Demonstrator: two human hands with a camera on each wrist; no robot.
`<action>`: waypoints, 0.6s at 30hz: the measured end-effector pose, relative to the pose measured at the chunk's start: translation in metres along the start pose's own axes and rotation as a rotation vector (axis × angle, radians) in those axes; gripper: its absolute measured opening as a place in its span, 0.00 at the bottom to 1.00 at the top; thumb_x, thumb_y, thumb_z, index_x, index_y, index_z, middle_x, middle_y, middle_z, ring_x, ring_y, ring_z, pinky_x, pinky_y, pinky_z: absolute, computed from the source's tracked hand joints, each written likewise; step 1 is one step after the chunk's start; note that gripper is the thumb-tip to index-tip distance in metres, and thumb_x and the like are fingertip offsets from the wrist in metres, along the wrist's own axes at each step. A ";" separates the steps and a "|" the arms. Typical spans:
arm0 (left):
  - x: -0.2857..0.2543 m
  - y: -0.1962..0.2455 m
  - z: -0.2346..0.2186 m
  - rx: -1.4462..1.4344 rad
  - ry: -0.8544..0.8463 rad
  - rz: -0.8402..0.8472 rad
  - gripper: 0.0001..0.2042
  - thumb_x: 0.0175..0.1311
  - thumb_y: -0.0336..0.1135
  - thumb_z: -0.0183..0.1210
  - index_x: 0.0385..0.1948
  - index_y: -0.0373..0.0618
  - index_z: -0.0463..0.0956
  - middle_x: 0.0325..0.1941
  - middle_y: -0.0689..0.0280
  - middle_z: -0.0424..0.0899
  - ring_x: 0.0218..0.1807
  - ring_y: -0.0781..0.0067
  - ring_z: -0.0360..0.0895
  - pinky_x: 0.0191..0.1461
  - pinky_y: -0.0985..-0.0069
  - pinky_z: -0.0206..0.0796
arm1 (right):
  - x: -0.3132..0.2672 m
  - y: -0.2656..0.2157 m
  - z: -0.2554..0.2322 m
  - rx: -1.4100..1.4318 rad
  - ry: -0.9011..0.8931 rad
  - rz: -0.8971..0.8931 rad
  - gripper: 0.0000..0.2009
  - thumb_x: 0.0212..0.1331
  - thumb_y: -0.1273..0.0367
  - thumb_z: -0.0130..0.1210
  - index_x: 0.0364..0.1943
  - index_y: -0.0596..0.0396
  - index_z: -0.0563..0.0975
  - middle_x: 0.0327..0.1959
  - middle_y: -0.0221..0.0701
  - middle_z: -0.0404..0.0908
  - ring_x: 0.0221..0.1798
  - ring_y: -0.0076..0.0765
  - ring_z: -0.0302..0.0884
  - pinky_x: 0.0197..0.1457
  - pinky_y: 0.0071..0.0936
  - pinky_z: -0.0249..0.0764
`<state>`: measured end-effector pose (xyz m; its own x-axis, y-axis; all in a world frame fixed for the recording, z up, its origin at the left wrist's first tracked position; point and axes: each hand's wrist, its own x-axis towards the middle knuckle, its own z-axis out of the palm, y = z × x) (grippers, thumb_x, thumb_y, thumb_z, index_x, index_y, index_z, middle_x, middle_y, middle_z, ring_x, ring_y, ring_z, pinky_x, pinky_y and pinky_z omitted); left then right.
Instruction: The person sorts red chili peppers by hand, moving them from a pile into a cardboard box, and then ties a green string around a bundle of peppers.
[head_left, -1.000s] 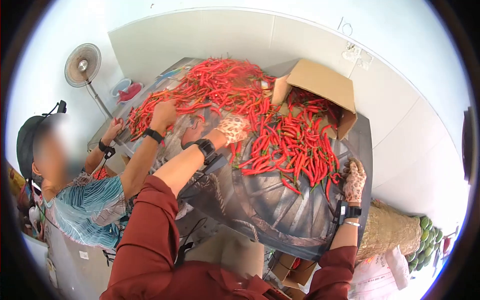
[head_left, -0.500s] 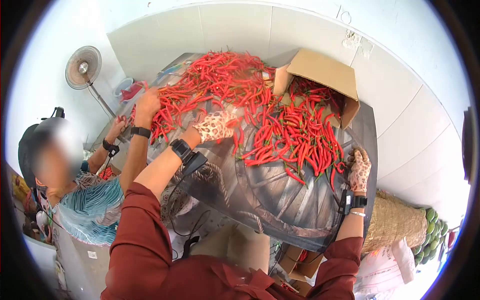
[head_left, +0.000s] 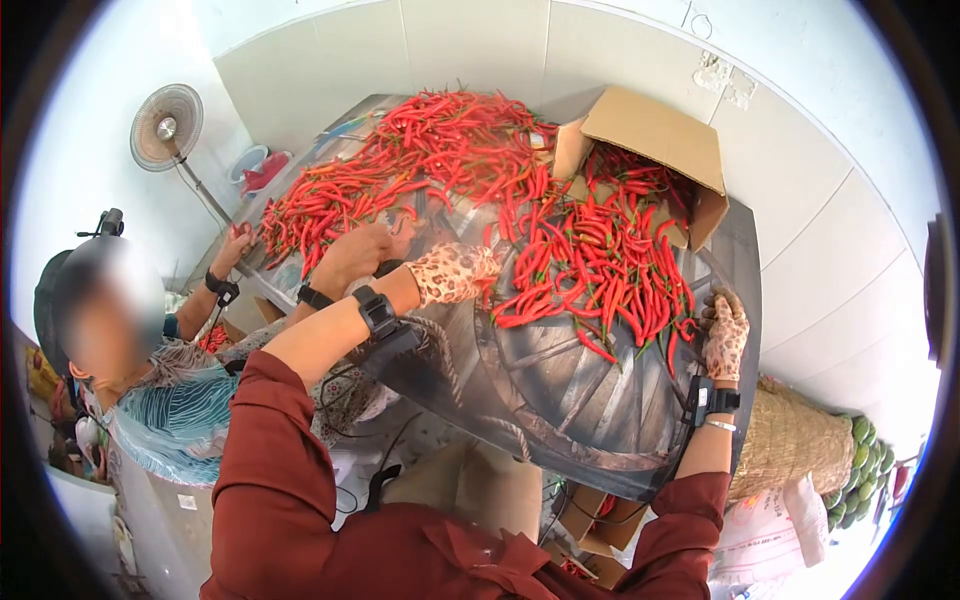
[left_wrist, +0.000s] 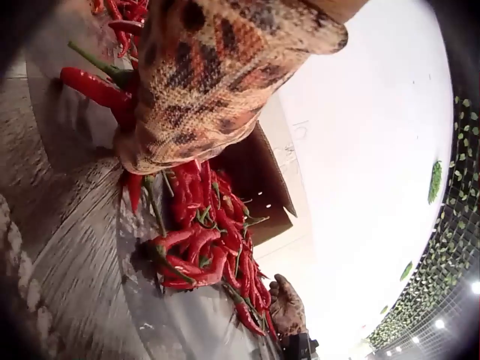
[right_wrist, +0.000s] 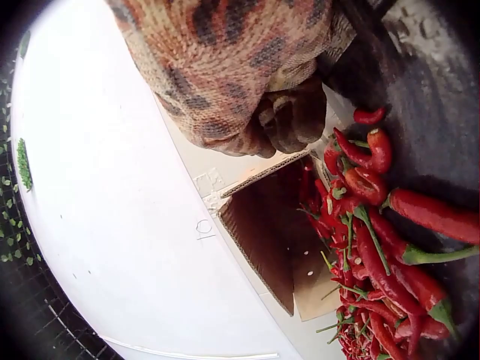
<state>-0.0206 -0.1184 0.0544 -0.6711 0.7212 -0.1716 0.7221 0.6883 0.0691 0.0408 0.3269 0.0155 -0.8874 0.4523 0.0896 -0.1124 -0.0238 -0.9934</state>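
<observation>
Left hand (head_left: 455, 272), in a leopard-print glove, laid on the tabletop (head_left: 560, 400) at the left margin of the red chili peppers (head_left: 590, 270); fingers bent over the nearest peppers, but whether any pepper is actually gripped cannot be told from the left wrist view, where the glove (left_wrist: 202, 82) covers the contact area

Right hand (head_left: 724, 335), same glove pattern, set at the right edge of the tabletop, just beside the right fringe of the pile; fingers loosely curled, fingertips (right_wrist: 296, 120) dark and close together, nothing seen held between them

Peppers spread in a broad heap from the far left corner of the tabletop across the far edge and down toward the middle, green stems pointing in all directions; part of the heap spilling out of a cardboard box (head_left: 655, 140) lying on its side at the far right corner, open mouth facing the middle of the tabletop

Near half of the tabletop bare, printed with a wooden wheel pattern

Second person at the left edge of the tabletop, one bare hand (head_left: 360, 250) on the peppers near the gloved left hand, the other hand (head_left: 238, 240) at the far left edge

Standing fan (head_left: 165, 127) beyond the left edge; woven basket (head_left: 780, 460) and green fruit (head_left: 865, 450) on the floor past the right edge
</observation>
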 end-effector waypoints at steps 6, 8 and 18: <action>-0.002 -0.001 0.009 -0.165 0.169 -0.026 0.20 0.55 0.41 0.58 0.51 0.48 0.72 0.53 0.56 0.74 0.52 0.57 0.74 0.54 0.65 0.66 | 0.000 0.001 -0.001 0.010 -0.008 -0.003 0.11 0.63 0.69 0.49 0.46 0.58 0.76 0.33 0.29 0.79 0.28 0.19 0.70 0.30 0.18 0.71; 0.002 -0.005 -0.005 -0.182 0.254 -0.255 0.18 0.55 0.41 0.58 0.48 0.47 0.73 0.49 0.53 0.76 0.51 0.56 0.74 0.53 0.65 0.67 | 0.000 0.000 -0.001 0.002 -0.001 0.003 0.11 0.63 0.69 0.49 0.46 0.58 0.76 0.33 0.29 0.79 0.28 0.19 0.70 0.30 0.18 0.71; 0.056 -0.051 -0.002 -0.379 0.275 -0.664 0.39 0.50 0.55 0.62 0.60 0.36 0.62 0.60 0.47 0.68 0.61 0.51 0.67 0.62 0.65 0.59 | -0.002 -0.001 -0.001 0.042 -0.023 -0.002 0.12 0.63 0.69 0.49 0.47 0.58 0.76 0.33 0.28 0.78 0.27 0.19 0.70 0.30 0.18 0.71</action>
<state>-0.0950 -0.1128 0.0434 -0.9924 0.1127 -0.0492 0.0862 0.9232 0.3745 0.0426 0.3270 0.0160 -0.8972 0.4316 0.0940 -0.1325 -0.0601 -0.9894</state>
